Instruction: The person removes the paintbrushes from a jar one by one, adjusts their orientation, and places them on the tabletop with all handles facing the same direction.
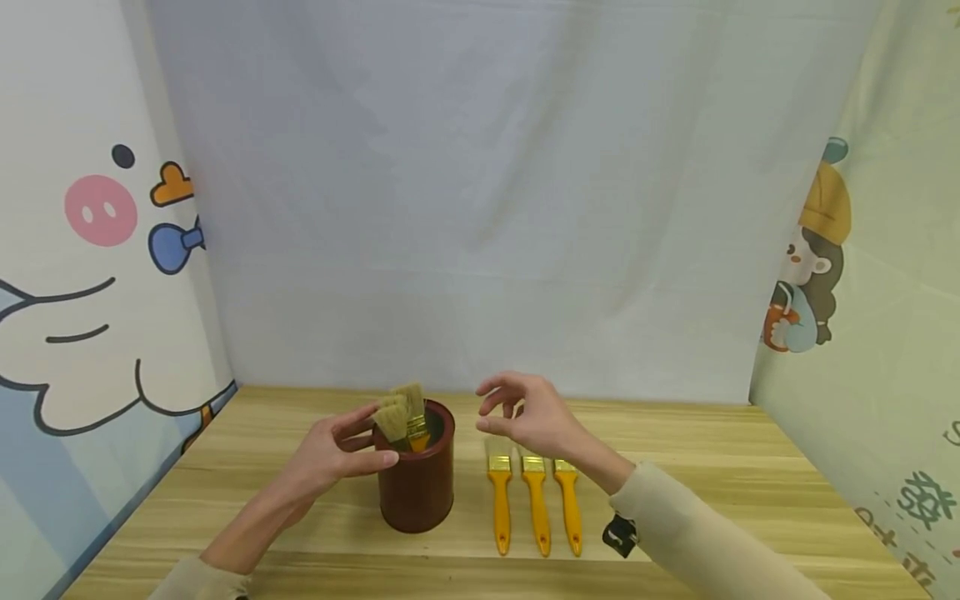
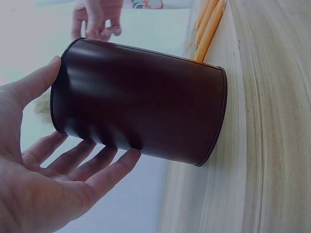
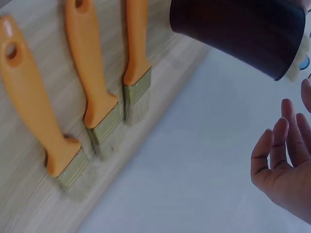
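The brown can (image 1: 416, 498) stands up straight on the wood table (image 1: 690, 500), a bit left of the middle. Its top is open, and some brushes (image 1: 392, 421) poke out of it with their pale hair up, leaning to the left side of the rim. They bunch up, so I cannot tell just how many there are. The left hand (image 1: 330, 454) holds the can from its left side, with the thumb at the near edge of the rim and the fingers bent along the far side. The right hand (image 1: 528, 412) is up in the air, to the right of the can and not touching it. Its fingers are a little bent, with a gap to the thumb, and it holds nothing. Under and near it, three more brushes (image 1: 537, 504) lie side by side on the table, just right of the can. They have yellow handles with a hole at the end, pointing to the person, and their hair points away. They do not touch each other. The right arm, in a cream sleeve (image 1: 697, 525), covers part of the last one's hair in the head view. A pale cloth (image 1: 480, 183) hangs behind the table.
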Motion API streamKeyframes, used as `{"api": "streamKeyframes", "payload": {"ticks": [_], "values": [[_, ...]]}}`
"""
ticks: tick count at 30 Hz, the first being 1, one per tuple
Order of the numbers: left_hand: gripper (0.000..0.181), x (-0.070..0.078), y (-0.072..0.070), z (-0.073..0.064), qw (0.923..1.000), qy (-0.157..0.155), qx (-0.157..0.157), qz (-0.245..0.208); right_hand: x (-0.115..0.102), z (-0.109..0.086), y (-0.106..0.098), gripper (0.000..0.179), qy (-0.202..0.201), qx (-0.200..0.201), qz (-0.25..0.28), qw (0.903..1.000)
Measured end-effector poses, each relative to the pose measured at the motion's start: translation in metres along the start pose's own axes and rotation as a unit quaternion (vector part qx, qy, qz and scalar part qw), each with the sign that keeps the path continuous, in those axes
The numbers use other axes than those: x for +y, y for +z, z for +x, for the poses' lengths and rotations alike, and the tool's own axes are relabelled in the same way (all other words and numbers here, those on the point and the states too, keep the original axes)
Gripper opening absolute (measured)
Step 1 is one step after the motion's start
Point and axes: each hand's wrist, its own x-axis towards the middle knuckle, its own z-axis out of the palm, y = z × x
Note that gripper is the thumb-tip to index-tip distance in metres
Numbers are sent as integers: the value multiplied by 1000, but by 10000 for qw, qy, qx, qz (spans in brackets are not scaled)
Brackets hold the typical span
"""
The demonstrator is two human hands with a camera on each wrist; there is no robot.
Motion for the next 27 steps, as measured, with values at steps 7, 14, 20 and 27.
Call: {"api": "streamKeyframes", "payload": {"ticks": [7,14,20,27], "values": [[95,-1,0,2,10000,56,62,16,-21,10,21,30,-365,-99,162,9992],[94,0,1,1,9999,123,0,-23,-29,21,39,32,-533,-243,101,9982],[94,0,0,1,9999,118,-36,-62,-30,29,52,32,-612,-344,-64,9975],[93,0,-2,1,9998,90,-115,-141,-32,34,64,34,-440,-565,36,9974]]}}
